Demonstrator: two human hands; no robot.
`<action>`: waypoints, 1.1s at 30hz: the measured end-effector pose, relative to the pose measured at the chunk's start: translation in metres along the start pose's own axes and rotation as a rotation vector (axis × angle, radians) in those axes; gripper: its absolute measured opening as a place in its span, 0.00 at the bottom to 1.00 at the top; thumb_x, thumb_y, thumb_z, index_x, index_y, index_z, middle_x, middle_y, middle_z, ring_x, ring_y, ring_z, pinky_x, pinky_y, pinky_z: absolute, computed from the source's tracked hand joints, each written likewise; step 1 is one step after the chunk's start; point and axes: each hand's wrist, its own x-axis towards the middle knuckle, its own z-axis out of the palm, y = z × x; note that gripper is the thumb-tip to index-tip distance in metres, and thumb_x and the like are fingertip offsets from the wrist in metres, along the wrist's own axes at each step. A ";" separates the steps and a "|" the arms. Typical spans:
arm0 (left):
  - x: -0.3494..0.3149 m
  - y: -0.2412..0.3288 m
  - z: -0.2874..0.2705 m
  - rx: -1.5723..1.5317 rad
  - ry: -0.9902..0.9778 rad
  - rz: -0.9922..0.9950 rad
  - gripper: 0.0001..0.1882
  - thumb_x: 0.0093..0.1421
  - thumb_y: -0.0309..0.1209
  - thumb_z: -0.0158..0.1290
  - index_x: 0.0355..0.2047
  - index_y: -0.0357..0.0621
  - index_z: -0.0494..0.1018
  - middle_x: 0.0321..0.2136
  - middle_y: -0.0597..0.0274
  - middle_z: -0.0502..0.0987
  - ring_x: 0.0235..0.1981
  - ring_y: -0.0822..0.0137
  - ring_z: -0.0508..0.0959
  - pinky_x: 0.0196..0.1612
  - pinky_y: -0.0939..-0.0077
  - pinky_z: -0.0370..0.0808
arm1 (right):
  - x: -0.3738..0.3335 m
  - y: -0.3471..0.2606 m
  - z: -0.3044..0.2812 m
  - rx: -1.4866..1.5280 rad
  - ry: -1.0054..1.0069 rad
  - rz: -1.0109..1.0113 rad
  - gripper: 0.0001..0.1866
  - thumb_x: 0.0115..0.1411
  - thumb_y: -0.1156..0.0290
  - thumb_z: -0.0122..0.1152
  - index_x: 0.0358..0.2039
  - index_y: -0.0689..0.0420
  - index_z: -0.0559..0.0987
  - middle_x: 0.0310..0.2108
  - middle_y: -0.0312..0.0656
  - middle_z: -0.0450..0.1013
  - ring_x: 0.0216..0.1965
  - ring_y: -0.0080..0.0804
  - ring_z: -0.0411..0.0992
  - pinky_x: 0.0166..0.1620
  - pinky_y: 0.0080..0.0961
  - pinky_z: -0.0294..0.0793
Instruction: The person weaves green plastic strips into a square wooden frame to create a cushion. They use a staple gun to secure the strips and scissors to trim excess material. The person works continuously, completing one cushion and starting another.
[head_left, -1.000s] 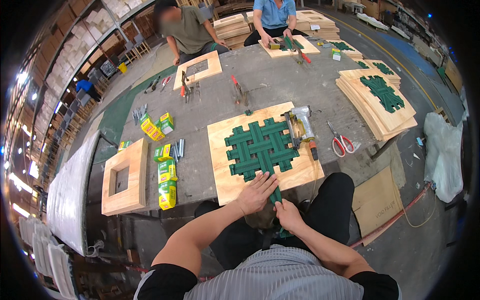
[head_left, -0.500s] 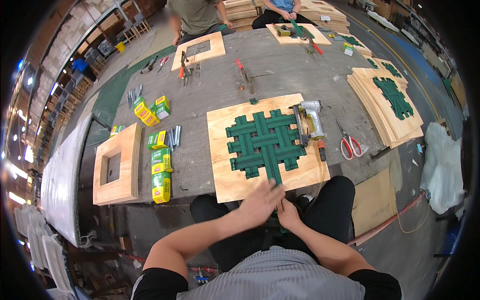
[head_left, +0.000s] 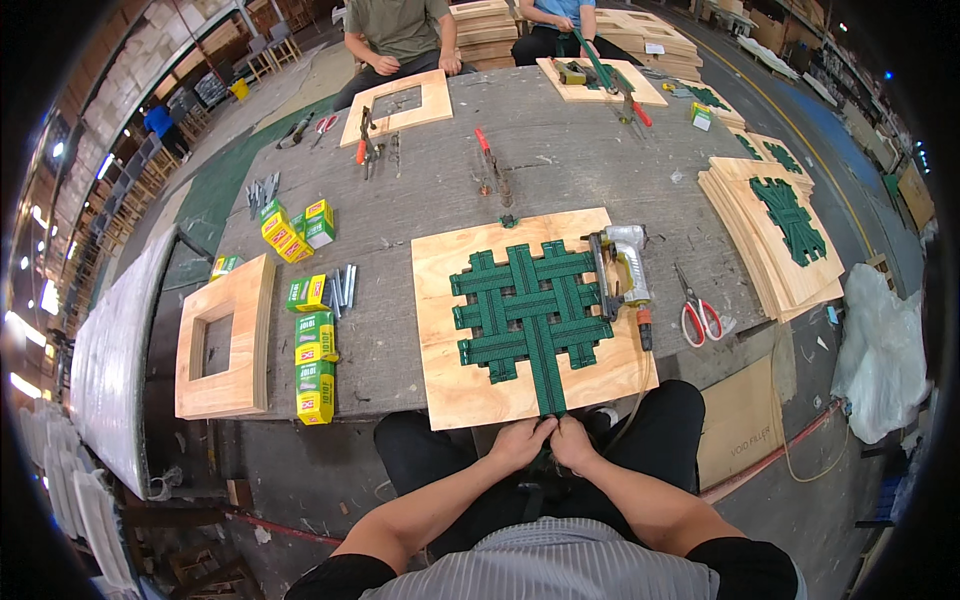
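Observation:
My left hand (head_left: 521, 445) and my right hand (head_left: 575, 444) sit side by side just past the board's near edge. Both are closed on the tail of a green webbing strap (head_left: 546, 385), which runs straight toward me from a woven lattice of straps. This lattice covers the middle of a square plywood board (head_left: 440, 385); its strap ends are folded over. A staple gun (head_left: 628, 265) lies on the board at the lattice's right, its hose trailing toward my knee. Red-handled scissors (head_left: 700, 312) rest on the table beside it. My fingers hide the end of the strap.
Yellow-green boxes (head_left: 317, 337) and loose staple strips (head_left: 343, 287) lie left, beside stacked wooden frames (head_left: 250, 370). More webbed boards (head_left: 745, 215) are piled right. Two people sit across the table (head_left: 400, 210); one holds a green strap (head_left: 590, 55).
My left hand has come down from above the strap to grip it beside my right hand. Across the table, the left person's hands have drawn together.

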 end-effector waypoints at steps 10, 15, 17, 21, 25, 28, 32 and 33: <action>0.026 -0.017 0.002 -0.009 -0.013 0.208 0.31 0.75 0.54 0.42 0.59 0.40 0.74 0.57 0.38 0.77 0.59 0.39 0.74 0.64 0.54 0.68 | 0.010 0.023 0.006 -0.102 -0.123 0.001 0.17 0.70 0.68 0.45 0.43 0.69 0.77 0.42 0.71 0.76 0.47 0.72 0.73 0.51 0.58 0.73; 0.033 -0.019 -0.003 0.180 0.040 0.318 0.29 0.74 0.54 0.44 0.58 0.43 0.76 0.57 0.45 0.78 0.58 0.42 0.75 0.64 0.54 0.69 | 0.015 0.035 0.012 -0.072 -0.132 -0.064 0.19 0.72 0.65 0.45 0.44 0.69 0.77 0.41 0.69 0.77 0.46 0.71 0.73 0.52 0.58 0.73; 0.036 -0.018 -0.004 0.236 0.097 0.381 0.28 0.74 0.54 0.44 0.57 0.45 0.77 0.57 0.47 0.78 0.58 0.42 0.75 0.63 0.54 0.69 | 0.018 0.035 0.010 -0.074 -0.149 -0.045 0.20 0.72 0.64 0.45 0.44 0.70 0.77 0.43 0.69 0.76 0.47 0.69 0.73 0.53 0.57 0.73; 0.038 -0.017 -0.008 0.290 -0.007 0.326 0.29 0.75 0.55 0.41 0.62 0.48 0.73 0.62 0.49 0.75 0.61 0.45 0.74 0.65 0.53 0.68 | 0.013 0.010 -0.010 -0.256 -0.214 0.035 0.20 0.72 0.62 0.49 0.45 0.69 0.78 0.47 0.67 0.76 0.50 0.65 0.74 0.54 0.55 0.73; 0.040 -0.018 -0.010 0.461 0.170 0.422 0.31 0.75 0.57 0.38 0.66 0.51 0.67 0.66 0.52 0.70 0.64 0.48 0.71 0.66 0.52 0.68 | -0.017 -0.039 -0.073 -0.398 -0.257 -0.013 0.18 0.70 0.62 0.55 0.46 0.65 0.80 0.40 0.57 0.80 0.42 0.53 0.80 0.48 0.44 0.77; 0.043 -0.024 -0.006 0.345 0.336 0.528 0.29 0.73 0.58 0.42 0.63 0.55 0.71 0.61 0.54 0.75 0.59 0.47 0.76 0.61 0.48 0.73 | 0.018 -0.068 -0.159 -0.057 -0.172 0.167 0.15 0.67 0.62 0.62 0.45 0.60 0.83 0.38 0.51 0.83 0.41 0.45 0.82 0.46 0.39 0.79; 0.049 -0.034 0.000 0.519 0.404 0.581 0.29 0.72 0.58 0.42 0.64 0.56 0.70 0.62 0.53 0.73 0.60 0.47 0.75 0.62 0.47 0.73 | 0.138 -0.079 -0.225 -0.327 0.490 0.003 0.20 0.63 0.57 0.67 0.44 0.62 0.85 0.40 0.53 0.83 0.44 0.49 0.82 0.48 0.40 0.79; 0.050 -0.035 0.001 0.541 0.423 0.590 0.29 0.72 0.58 0.42 0.64 0.56 0.69 0.63 0.53 0.73 0.60 0.46 0.75 0.62 0.46 0.73 | 0.163 -0.077 -0.232 -0.472 0.535 0.136 0.23 0.60 0.55 0.70 0.45 0.63 0.85 0.41 0.55 0.83 0.45 0.51 0.82 0.49 0.40 0.79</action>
